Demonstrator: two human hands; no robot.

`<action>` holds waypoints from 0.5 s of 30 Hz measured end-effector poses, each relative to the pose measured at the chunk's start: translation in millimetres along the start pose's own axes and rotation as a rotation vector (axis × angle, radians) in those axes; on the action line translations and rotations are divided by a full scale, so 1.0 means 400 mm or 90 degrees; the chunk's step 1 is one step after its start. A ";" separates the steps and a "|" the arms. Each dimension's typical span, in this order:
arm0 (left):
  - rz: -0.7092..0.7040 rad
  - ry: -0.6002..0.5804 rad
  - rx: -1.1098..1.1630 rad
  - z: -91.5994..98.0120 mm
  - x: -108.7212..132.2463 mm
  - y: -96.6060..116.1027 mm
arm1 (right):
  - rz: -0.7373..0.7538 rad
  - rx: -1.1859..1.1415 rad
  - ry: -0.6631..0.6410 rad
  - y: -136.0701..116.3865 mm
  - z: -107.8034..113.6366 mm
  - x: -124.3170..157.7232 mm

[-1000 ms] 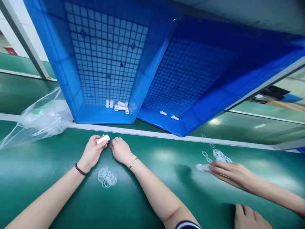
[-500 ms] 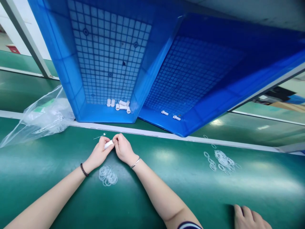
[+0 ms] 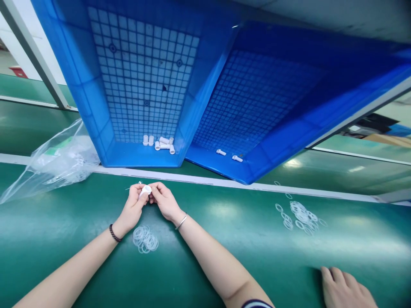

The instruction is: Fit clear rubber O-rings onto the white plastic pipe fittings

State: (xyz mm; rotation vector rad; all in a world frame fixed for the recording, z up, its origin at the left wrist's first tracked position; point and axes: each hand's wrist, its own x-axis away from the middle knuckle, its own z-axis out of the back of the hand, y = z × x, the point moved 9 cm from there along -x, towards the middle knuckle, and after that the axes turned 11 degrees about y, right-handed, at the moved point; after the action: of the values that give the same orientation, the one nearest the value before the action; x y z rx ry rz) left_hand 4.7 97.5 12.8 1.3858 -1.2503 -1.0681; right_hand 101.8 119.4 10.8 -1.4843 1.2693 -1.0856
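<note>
My left hand (image 3: 131, 209) is closed around a short white plastic tube fitting (image 3: 147, 189), whose open round end faces up toward me. Against the right side of its rim, the fingertips of my right hand (image 3: 166, 202) are pinched. Whether a ring lies between those fingertips is too small to tell. A small pile of clear sealing rings (image 3: 145, 239) lies on the green table just below my hands. Beyond my left fingers, a thin pin-like piece (image 3: 140, 182) with a white end is partly hidden.
Several white fittings (image 3: 164, 146) lie in the left tilted blue crate (image 3: 144, 161); two thinner white pieces (image 3: 237, 158) lie in the right blue crate (image 3: 221, 170). More rings (image 3: 303, 217) are spread at right, near another person's hand (image 3: 346, 288). A plastic bag (image 3: 66, 160) sits left.
The fitting has turned in my hands, so its open end now faces me instead of lying sideways. The other person's hand has shifted slightly right and up.
</note>
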 end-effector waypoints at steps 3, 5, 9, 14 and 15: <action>0.068 0.045 0.100 -0.002 -0.001 -0.014 | 0.061 0.068 -0.012 -0.007 -0.010 0.009; 0.108 0.059 0.144 -0.003 0.000 -0.017 | 0.089 0.124 -0.003 -0.007 -0.007 0.014; 0.119 0.058 0.107 0.004 0.004 -0.007 | 0.151 0.283 0.017 -0.048 0.029 -0.006; 0.112 0.032 0.029 0.008 0.003 -0.008 | 0.247 0.575 0.212 -0.261 0.261 -0.075; 0.110 0.015 0.008 0.002 0.004 -0.010 | 0.271 0.642 0.267 -0.318 0.319 -0.064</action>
State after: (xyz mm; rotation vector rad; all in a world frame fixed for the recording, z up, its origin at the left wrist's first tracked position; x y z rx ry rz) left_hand 4.9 95.8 8.9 1.2708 -1.3362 -0.9236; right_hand 251.7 166.6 102.5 -0.2288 0.9698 -1.4545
